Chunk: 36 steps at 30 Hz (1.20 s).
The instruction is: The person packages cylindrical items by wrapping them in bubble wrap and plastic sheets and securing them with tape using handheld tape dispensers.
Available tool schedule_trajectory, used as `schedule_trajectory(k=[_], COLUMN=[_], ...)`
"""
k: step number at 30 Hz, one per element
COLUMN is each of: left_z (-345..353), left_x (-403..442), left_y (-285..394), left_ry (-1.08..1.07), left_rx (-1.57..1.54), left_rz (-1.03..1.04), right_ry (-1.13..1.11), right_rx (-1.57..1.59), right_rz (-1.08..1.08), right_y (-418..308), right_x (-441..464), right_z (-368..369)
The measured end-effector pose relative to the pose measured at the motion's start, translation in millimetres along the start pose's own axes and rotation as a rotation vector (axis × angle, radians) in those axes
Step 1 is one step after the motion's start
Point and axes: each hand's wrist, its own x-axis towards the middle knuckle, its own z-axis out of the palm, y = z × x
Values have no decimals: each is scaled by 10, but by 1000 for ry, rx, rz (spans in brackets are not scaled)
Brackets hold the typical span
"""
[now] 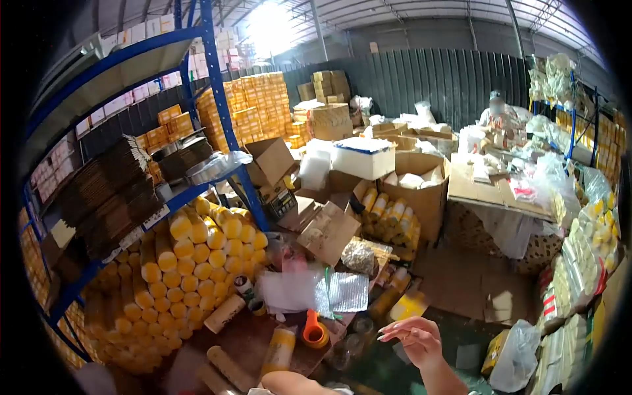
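Note:
My right hand [416, 337] is raised at the lower right of centre, fingers loosely bent and partly apart, holding nothing. Only a bare part of my left arm or hand [289, 382] shows at the bottom edge, its fingers hidden. Just above it stands a yellow-and-white roll [280, 350]. An orange tape dispenser [315, 331] lies between this roll and my right hand. Behind the dispenser is a silvery bubble sheet [348, 292], beside a blurred pale sheet [286, 291]. Cardboard-coloured tubes [224, 313] lie to the left.
Many yellow-ended rolls [191, 266] are stacked under a blue rack [220, 85] at left. Open cartons [421, 197] stand behind the work surface. A plastic bag [517, 349] is at lower right. Another person [498, 115] is far back at right.

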Motion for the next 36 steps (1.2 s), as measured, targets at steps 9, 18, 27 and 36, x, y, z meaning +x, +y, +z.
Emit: schedule_trajectory(k=[9,18,27,36], left_z=[723,1306,1245,882], left_x=[-2791,-5007,-4860,-4424], left_y=[-1295,-792,-890,-502], left_ry=[996,1277,1244,1933], left_rx=[738,444,678,-672], left_rz=[-1519,-1879,-1933,-1314], right_ry=[162,462,494,33], right_rx=[-65,-108,-147,-753], right_rz=[520,691,787,961], right_y=[295,924,1545,2486], right_x=[-465,-520,-150,-284], right_z=[-496,-679,-339,-388])
